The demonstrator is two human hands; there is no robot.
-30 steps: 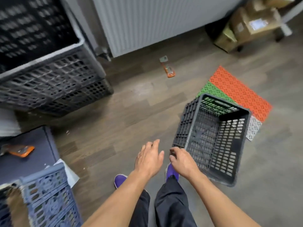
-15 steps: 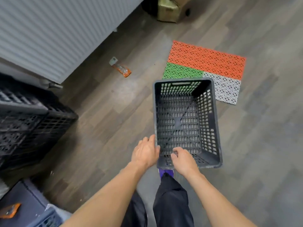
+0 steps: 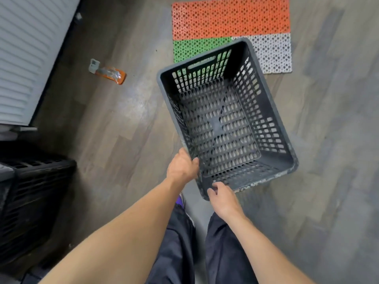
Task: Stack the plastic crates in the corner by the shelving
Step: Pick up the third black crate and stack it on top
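A dark grey perforated plastic crate is in front of me, open side up and turned at an angle over the wood floor. My left hand grips its near left rim, thumb over the edge. My right hand holds the near rim at the corner, fingers curled on it. At the left edge stands a stack of black crates, blurred and partly out of frame.
An orange, green and white perforated floor mat lies beyond the crate. A small orange packet lies on the floor to the left. A white ribbed panel fills the upper left. My legs are below.
Both hands have closed on the crate's near rim and the crate has turned clockwise and come closer. The view has swung right and down, so the black stack has moved to the left edge.
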